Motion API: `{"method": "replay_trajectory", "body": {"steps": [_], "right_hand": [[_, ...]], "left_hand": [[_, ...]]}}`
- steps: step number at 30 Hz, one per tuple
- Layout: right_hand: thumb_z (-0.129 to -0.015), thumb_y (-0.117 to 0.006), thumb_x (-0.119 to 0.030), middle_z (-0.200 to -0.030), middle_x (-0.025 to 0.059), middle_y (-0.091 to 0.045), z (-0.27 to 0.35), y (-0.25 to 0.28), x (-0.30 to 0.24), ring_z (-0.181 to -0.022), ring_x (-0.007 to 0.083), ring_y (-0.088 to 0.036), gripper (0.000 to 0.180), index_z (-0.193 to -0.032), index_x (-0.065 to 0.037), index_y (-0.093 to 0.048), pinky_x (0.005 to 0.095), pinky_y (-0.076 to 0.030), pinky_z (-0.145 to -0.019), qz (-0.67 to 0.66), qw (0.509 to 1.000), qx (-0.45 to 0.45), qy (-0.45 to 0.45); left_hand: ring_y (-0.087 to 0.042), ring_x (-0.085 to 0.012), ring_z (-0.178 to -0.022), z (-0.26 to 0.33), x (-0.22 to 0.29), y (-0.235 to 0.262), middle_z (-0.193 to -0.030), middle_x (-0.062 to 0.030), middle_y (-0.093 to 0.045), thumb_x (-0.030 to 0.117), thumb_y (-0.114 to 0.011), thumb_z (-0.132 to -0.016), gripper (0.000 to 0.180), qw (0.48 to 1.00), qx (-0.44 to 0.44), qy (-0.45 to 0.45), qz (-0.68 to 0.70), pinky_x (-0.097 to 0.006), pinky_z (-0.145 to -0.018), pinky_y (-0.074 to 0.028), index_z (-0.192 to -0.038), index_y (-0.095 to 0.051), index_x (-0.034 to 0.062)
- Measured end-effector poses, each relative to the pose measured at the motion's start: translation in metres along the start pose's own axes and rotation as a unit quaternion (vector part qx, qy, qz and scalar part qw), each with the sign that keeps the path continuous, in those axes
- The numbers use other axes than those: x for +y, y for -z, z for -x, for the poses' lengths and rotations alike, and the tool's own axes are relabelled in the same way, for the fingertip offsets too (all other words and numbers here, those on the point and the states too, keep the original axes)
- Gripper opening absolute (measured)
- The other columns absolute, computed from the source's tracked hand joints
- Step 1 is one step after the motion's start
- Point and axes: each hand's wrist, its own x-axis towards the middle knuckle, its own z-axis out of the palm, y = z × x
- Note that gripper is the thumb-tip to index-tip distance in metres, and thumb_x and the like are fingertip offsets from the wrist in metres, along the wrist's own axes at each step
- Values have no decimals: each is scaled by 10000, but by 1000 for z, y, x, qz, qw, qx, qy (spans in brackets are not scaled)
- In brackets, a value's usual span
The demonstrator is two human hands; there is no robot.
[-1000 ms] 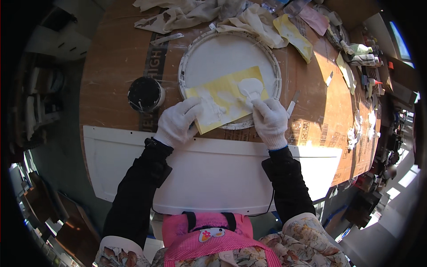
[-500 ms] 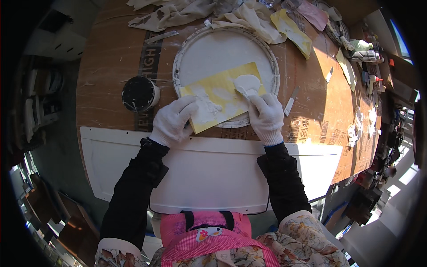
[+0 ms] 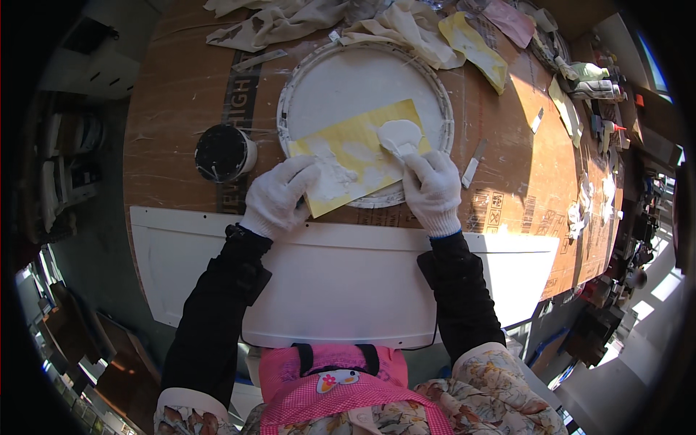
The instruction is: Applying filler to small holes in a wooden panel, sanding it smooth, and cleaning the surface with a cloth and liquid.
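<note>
Both my hands wear white knit gloves. A yellow sheet, probably sandpaper (image 3: 359, 138), lies tilted over the near part of a large round white tub or lid (image 3: 348, 76); patches of white filler cover it. My left hand (image 3: 280, 192) pinches the sheet's near left corner, thumb and fingers closed. In my right hand (image 3: 433, 190) is a putty knife (image 3: 401, 135), its broad end coated in white filler, resting on or just over the sheet's right end. The knife's handle is mostly hidden inside my glove.
A dark-topped pot (image 3: 223, 154) stands left of the round tub. Nearest me lies a long white panel (image 3: 348, 290). Other scrapers (image 3: 475, 165) and crumpled cloths (image 3: 283, 25) lie on the cardboard-covered table (image 3: 170, 109). Bottles (image 3: 591, 72) stand far right.
Hands, sheet and putty knife have shifted very slightly left in the picture, as have the tub and pot. Both grips stay the same.
</note>
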Motion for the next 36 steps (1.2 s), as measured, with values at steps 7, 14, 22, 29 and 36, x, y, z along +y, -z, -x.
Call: {"method": "replay_trajectory", "body": {"steps": [7, 14, 22, 29, 36], "right_hand": [[-752, -712, -19, -782, 73, -556, 0, 1, 3, -742, 314, -586, 184, -908, -110, -684, 430, -473, -665, -8, 1000, -9, 12], [-750, -714, -25, -804, 75, -559, 0, 0, 6, -760, 317, -583, 191, -918, -111, -683, 435, -475, -670, -20, 1000, -3, 8], [-766, -737, 3, -807, 83, -614, 0, 1, 8, -750, 302, -618, 173, -912, -79, -695, 413, -496, -677, -9, 1000, -13, 15], [-758, -743, 10, -797, 91, -603, -1, -1, 11, -744, 306, -611, 194, -927, -75, -701, 412, -491, -671, -22, 1000, 3, 10], [-754, -746, 18, -785, 91, -599, -2, -1, 14, -726, 297, -599, 194, -924, -62, -699, 403, -486, -656, -25, 1000, 16, 2]], "left_hand": [[-697, -318, -973, 0, 0, 0, -1236, -93, -648, 75, -795, -706, 531, 1000, -1, 8, 6, -381, -778, -595, -1208, -624, 100], [-696, -319, -970, -2, 1, 0, -1239, -93, -643, 65, -790, -697, 526, 1000, 7, 6, 6, -386, -780, -596, -1197, -630, 98], [-695, -320, -959, -2, 2, -1, -1230, -91, -647, 61, -785, -697, 513, 1000, 4, 13, -2, -384, -774, -595, -1186, -634, 96], [-697, -318, -962, -1, 0, -3, -1212, -93, -657, 77, -790, -687, 506, 1000, 11, 10, -6, -381, -768, -596, -1171, -644, 96], [-697, -317, -982, -1, 1, -3, -1218, -98, -658, 62, -799, -673, 526, 1000, 7, 10, -7, -378, -782, -598, -1173, -642, 93]]}}
